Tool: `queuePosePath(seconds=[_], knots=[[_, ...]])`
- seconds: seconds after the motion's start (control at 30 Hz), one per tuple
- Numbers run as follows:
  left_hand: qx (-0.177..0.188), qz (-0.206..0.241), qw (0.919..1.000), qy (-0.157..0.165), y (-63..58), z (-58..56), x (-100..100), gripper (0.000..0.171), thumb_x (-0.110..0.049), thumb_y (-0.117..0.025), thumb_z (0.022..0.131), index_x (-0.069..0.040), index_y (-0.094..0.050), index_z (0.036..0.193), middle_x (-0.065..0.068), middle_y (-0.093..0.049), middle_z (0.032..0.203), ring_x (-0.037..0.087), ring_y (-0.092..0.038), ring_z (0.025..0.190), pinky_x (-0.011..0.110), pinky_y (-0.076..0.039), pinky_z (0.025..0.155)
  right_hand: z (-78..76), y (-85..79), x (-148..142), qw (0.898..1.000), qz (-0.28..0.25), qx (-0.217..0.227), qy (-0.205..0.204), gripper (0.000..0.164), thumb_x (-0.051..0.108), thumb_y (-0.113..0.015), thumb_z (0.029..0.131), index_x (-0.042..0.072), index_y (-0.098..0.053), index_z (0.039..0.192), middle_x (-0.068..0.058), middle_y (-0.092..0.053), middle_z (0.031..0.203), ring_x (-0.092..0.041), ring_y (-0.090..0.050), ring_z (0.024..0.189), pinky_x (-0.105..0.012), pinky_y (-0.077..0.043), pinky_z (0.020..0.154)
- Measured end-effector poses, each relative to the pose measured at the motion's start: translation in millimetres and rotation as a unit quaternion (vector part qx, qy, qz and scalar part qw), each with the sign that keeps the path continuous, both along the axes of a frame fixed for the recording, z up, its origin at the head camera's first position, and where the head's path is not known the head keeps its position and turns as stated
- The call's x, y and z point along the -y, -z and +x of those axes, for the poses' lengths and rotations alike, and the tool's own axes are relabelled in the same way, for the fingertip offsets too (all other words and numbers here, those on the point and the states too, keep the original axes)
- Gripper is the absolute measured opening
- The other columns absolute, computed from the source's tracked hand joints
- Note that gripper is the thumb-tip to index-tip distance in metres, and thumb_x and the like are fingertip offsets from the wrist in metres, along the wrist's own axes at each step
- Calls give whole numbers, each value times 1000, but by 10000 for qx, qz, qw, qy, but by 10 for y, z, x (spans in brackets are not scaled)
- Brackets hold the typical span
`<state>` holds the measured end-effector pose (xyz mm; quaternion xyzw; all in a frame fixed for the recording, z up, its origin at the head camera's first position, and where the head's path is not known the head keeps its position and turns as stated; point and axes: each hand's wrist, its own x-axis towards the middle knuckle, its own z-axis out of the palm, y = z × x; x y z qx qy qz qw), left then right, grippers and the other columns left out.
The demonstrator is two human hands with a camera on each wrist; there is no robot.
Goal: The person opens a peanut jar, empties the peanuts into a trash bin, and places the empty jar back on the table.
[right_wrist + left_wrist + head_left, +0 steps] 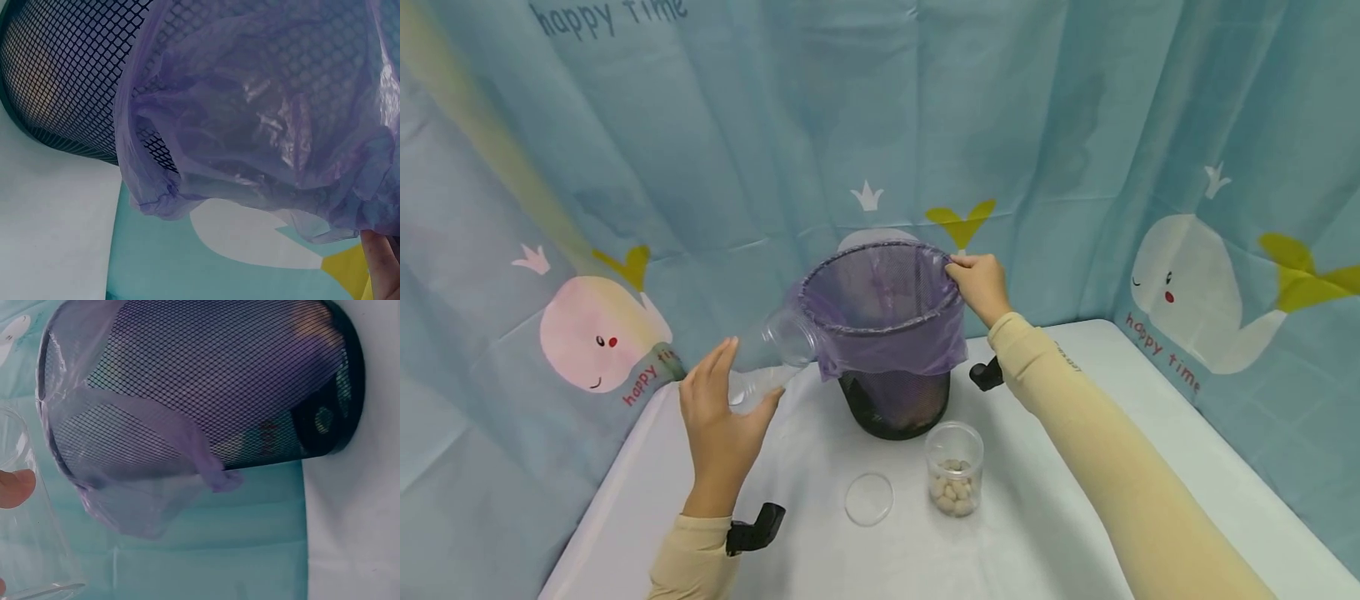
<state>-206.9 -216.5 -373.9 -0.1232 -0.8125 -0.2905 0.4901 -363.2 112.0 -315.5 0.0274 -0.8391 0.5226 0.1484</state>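
Observation:
A black mesh wastebasket point(898, 404) stands upright, lined with a purple plastic bag point(895, 354) folded over its rim. My right hand point(983, 285) pinches the bag-covered rim on the right side; a finger point(380, 262) shows at the bag's edge in the right wrist view. On the other side, my left hand point(722, 425) holds a clear plastic jar point(790, 337) between thumb and fingers, tipped sideways beside the rim. In the left wrist view, fingertips show against the jar's transparent wall point(44, 544). I cannot tell whether anything is inside it.
A second clear jar point(953, 450), lidless and partly filled with beige nut-like pieces point(953, 492), stands in front of the wastebasket. A round transparent lid point(869, 500) lies to its left on the white table point(820, 558). A blue whale-print curtain point(760, 167) hangs behind.

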Motion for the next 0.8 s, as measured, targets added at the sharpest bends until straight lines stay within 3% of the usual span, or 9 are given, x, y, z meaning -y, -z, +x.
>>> queuePosePath(seconds=[0.07, 0.17, 0.27, 0.37, 0.43, 0.6, 0.8], knots=[[41, 133, 9999, 7, 54, 26, 10, 83, 3, -89, 63, -1, -54, 138, 25, -56, 136, 49, -44, 121, 58, -32, 103, 4, 0, 1, 10000, 6, 14, -7, 32, 19, -59, 98, 6, -67, 127, -16, -76, 96, -9, -29, 45, -21, -30, 46], [120, 372, 9992, -39, 130, 75, 4, 84, 3, -89, 62, 0, -54, 138, 26, -56, 135, 49, -44, 120, 56, -33, 102, 2, 3, 3, 10000, 18, 50, -18, 33, 20, -58, 99, 5, -66, 127, -19, -70, 123, -12, -46, 59, -22, -34, 52], [233, 635, 9976, -132, 206, 127, -26, 86, 3, -90, 61, -2, -54, 139, 25, -57, 135, 47, -45, 119, 57, -37, 98, -8, 1, 4, 10000, 16, 88, -2, 33, 21, -58, 99, 5, -66, 128, -17, -66, 130, -20, -62, 88, -24, -40, 60], [316, 800, 9960, -232, 274, 162, -56, 88, 4, -90, 60, -4, -54, 139, 25, -57, 133, 46, -46, 118, 60, -40, 93, -22, -10, 1, 9999, 57, 89, 28, 34, 22, -59, 99, 5, -66, 127, -17, -65, 130, -29, -65, 111, -25, -43, 66], [346, 888, 9950, -295, 315, 173, -67, 88, 5, -90, 59, -4, -55, 139, 24, -58, 132, 46, -48, 117, 60, -41, 92, -27, -22, -2, 9999, 93, 63, 35, 34, 22, -59, 98, 5, -66, 127, -17, -65, 130, -32, -64, 117, -26, -45, 69], [665, 1036, 9914, -442, 434, 201, -54, 87, 3, -90, 60, -3, -54, 138, 23, -57, 134, 45, -48, 118, 62, -42, 93, -28, -33, -8, 10000, 81, -3, 13, 34, 21, -59, 99, 4, -66, 127, -18, -66, 129, -33, -65, 114, -27, -44, 70], [1090, 1257, 9840, -638, 620, 273, -21, 87, 2, -91, 60, -3, -53, 139, 23, -56, 136, 43, -47, 122, 66, -42, 94, -18, 2, -11, 9999, 143, 11, 22, 32, 21, -59, 99, 6, -67, 126, -16, -67, 128, -22, -59, 83, -22, -39, 59]])
